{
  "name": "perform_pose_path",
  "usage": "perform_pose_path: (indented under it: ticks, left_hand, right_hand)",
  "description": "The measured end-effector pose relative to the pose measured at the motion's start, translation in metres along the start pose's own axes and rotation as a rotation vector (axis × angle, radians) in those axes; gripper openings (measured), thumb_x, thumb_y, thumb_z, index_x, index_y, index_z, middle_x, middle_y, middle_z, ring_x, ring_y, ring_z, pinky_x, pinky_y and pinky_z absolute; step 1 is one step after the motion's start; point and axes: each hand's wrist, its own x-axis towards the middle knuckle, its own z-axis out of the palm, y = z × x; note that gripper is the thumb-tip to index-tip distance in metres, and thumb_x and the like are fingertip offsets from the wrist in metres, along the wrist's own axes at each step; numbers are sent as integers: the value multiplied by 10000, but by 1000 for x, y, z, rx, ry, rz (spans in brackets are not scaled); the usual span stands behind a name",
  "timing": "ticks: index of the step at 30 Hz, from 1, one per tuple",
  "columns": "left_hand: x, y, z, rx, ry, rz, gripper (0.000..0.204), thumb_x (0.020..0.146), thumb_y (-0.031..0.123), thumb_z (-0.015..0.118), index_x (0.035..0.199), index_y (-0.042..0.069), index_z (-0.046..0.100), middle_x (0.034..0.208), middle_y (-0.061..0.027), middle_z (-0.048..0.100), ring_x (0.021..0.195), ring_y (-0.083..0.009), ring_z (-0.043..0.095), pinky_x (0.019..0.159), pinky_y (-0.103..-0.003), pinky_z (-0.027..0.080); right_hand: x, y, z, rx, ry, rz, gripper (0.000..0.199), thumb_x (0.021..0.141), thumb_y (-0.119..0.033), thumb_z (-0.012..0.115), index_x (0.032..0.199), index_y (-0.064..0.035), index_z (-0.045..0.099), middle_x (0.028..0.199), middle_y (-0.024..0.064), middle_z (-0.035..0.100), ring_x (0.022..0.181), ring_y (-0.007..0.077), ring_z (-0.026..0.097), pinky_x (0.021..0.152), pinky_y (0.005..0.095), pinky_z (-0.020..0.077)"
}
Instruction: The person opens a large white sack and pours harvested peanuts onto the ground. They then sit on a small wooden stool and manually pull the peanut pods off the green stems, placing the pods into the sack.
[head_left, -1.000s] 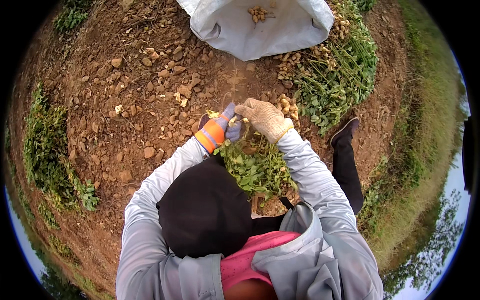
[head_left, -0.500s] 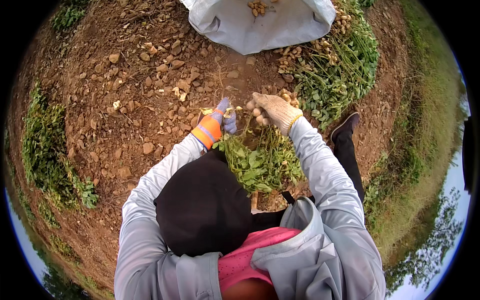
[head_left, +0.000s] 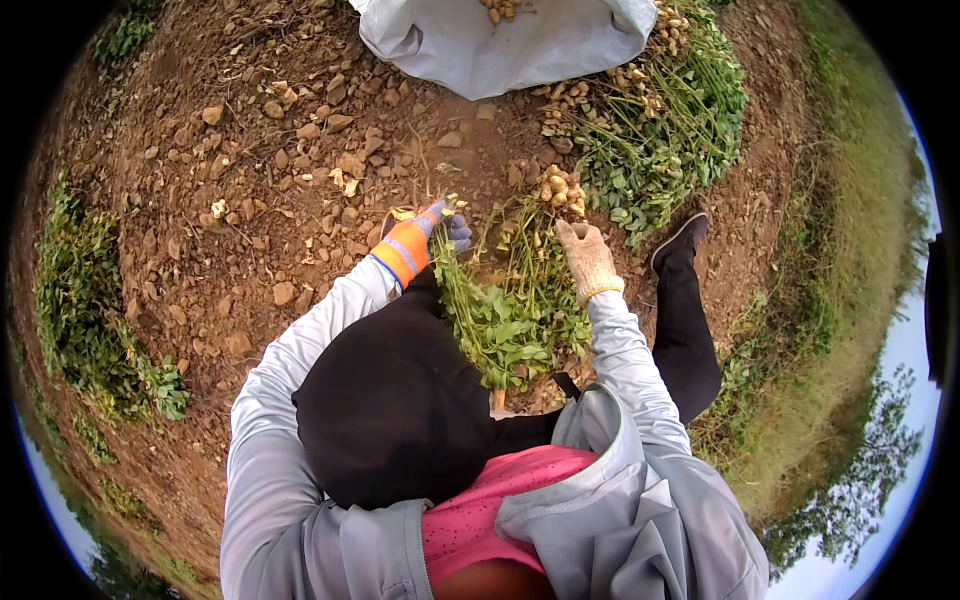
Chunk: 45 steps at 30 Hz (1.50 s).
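Observation:
My left hand (head_left: 418, 240), in an orange and lavender glove, is closed on the stem end of a peanut plant (head_left: 462, 300), whose green leaves hang toward my lap. My right hand (head_left: 588, 258), in a cream knitted glove, has its fingers curled in. Whatever it may hold is hidden. Just beyond its fingertips sits a cluster of pale peanuts (head_left: 562, 190). More leafy peanut stems (head_left: 540, 270) lie between my two hands.
A white woven sack (head_left: 500, 55) lies open at the far side with some peanuts inside. Right of it is a heap of pulled peanut plants (head_left: 670, 130). Stony brown soil (head_left: 280, 180) spreads left, with green plants (head_left: 85, 290) beyond. My shoe (head_left: 680, 240) rests at the right.
My right hand has moved right and toward me, off the loose peanuts it was by, and the peanut cluster now shows fully. My left hand keeps its grip on the plant.

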Motion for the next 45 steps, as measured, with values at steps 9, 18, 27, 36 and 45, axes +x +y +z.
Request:
perform_pose_path:
  ticks: [9,18,27,36,45]
  left_hand:
    - [-8,-7,25,263,-244,21,342,933,298,528,1108,4,525,958,-127,614,843,-231,613,750,-373,511]
    - [-18,13,8,1210,-89,723,515,934,465,460,1147,7,560,960,-105,640,814,-207,619,738,-320,497]
    - [-60,40,34,1620,-450,904,394,892,67,508,1280,129,532,1059,-71,637,901,-121,587,827,-281,465]
    - [-51,55,39,727,-256,84,286,861,234,628,1027,3,658,830,11,633,729,-71,543,650,-224,437]
    - [-65,59,54,1261,-291,123,304,893,175,564,1174,66,600,1009,-57,664,865,-111,630,773,-256,503]
  right_hand:
    - [7,-31,25,-229,-2,5,734,801,-357,616,1364,4,312,1321,252,429,1159,380,493,965,436,420]
    - [-31,-39,1,-230,26,-253,542,844,-296,550,1325,-91,409,1246,169,534,1078,351,553,890,424,449]
    - [-46,-81,33,-324,-11,-515,366,833,-210,570,1163,-66,504,1078,173,565,942,372,584,774,447,486]
    - [-34,-76,43,-512,12,-676,324,785,-113,584,1093,-59,499,998,147,572,884,318,601,717,421,507]
    - [-45,-80,65,-519,-105,-539,289,817,-127,563,1090,-31,560,1043,168,578,921,314,614,745,375,521]
